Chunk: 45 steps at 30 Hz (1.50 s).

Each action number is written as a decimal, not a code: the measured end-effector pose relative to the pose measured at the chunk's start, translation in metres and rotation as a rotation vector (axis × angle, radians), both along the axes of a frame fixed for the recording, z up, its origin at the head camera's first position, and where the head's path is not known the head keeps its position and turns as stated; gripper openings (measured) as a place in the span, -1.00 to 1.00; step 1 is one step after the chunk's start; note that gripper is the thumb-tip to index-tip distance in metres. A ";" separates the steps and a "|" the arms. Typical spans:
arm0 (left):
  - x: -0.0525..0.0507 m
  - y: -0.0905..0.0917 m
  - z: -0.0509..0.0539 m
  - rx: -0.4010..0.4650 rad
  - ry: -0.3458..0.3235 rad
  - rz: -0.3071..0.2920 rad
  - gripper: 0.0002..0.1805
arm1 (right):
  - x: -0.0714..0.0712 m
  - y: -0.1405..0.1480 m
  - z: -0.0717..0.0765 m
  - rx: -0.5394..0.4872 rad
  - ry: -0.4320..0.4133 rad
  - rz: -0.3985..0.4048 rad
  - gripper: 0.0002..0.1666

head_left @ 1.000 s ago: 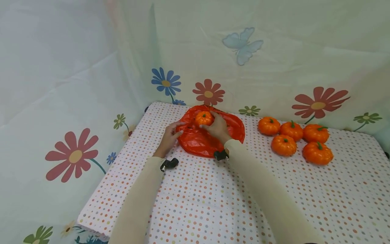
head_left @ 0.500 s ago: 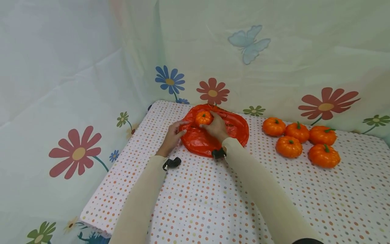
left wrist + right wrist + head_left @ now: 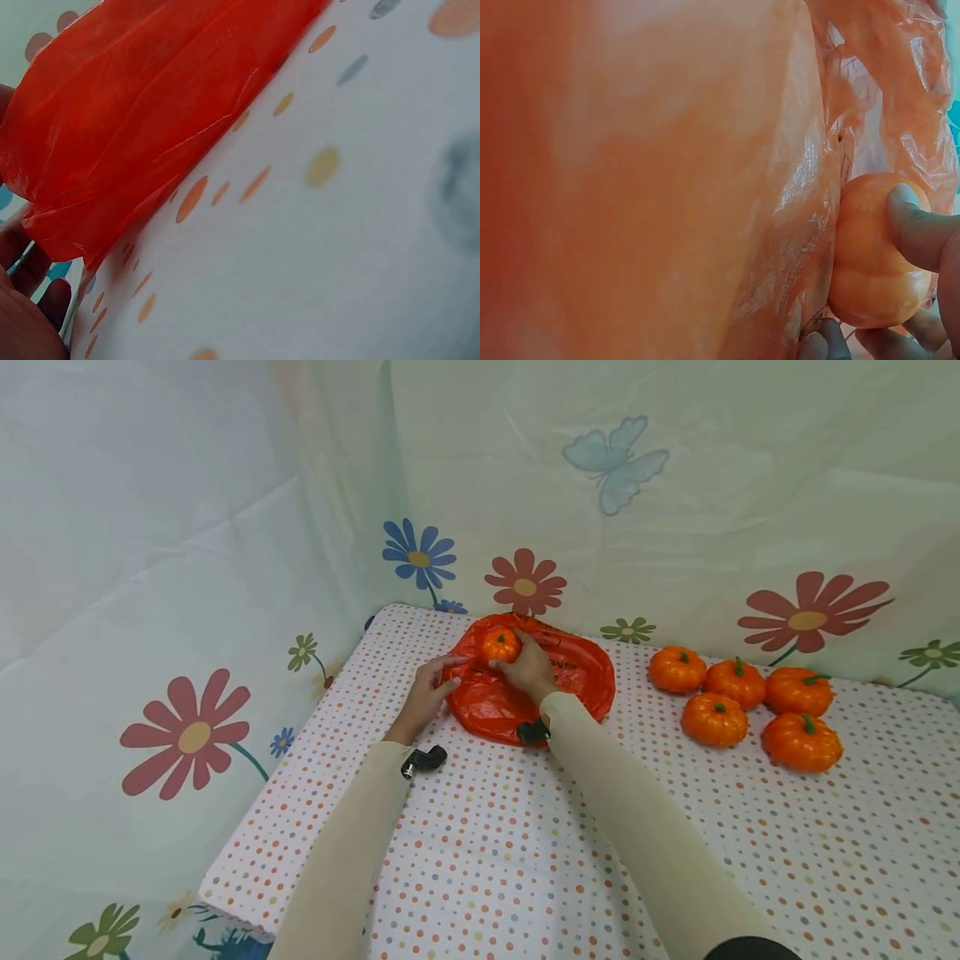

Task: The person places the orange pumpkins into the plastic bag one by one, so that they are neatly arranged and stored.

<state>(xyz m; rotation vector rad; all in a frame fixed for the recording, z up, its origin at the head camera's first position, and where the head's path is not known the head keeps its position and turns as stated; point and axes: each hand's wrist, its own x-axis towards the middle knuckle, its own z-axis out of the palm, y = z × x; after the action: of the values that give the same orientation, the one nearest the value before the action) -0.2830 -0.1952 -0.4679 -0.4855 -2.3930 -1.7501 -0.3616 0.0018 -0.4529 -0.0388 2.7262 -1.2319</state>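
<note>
A: What is different now?

B: Only a little. The right hand (image 3: 531,668) and its pumpkin (image 3: 499,645) are slightly nearer to the back wall (image 3: 690,543) than half a second ago, and the dark print on the red bag (image 3: 487,706) shows more clearly.

A: How do the fingers stand?

B: On the right, the thumb presses one side of the pumpkin and the fingers support the other, so it is gripped. The left hand (image 3: 422,695) has its fingers at the near side edge of the bag, with the thumb apart from them; whether they pinch the plastic, I cannot tell.

A: And where is this pumpkin?

B: At the far left part of the bag. Inside or only over it, I cannot tell.

A: What does it mean for the work?

B: In my judgement, small progress: the pumpkin is not yet released. Five other pumpkins (image 3: 715,721) rest apart, to the right.
</note>
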 end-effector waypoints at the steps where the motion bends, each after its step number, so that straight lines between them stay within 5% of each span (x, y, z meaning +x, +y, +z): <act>1: 0.000 0.000 0.000 -0.001 0.002 -0.001 -0.60 | 0.000 0.000 0.001 0.001 0.000 -0.001 -0.01; 17: 0.003 0.003 0.000 -0.015 -0.062 0.043 -0.59 | 0.009 0.007 0.020 -0.041 -0.051 0.055 0.05; 23: 0.007 0.002 0.001 -0.019 -0.054 0.031 -0.59 | 0.034 0.027 0.041 -0.083 -0.029 0.102 0.03; 32: 0.007 0.001 0.004 -0.031 -0.057 0.037 -0.57 | 0.085 0.077 0.062 -0.074 0.140 0.144 0.00; 42: 0.006 0.001 0.004 -0.044 -0.035 0.016 -0.57 | 0.127 0.150 0.062 0.055 0.393 -0.027 -0.10; 45: 0.005 0.001 0.003 -0.034 -0.013 0.007 -0.58 | 0.135 0.174 0.062 0.092 0.401 -0.130 -0.10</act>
<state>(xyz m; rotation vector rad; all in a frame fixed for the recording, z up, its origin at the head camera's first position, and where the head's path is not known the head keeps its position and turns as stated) -0.2782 -0.1944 -0.4653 -0.4703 -2.4339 -1.7183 -0.2271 0.1759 -0.3912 -0.1107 3.1721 -1.2458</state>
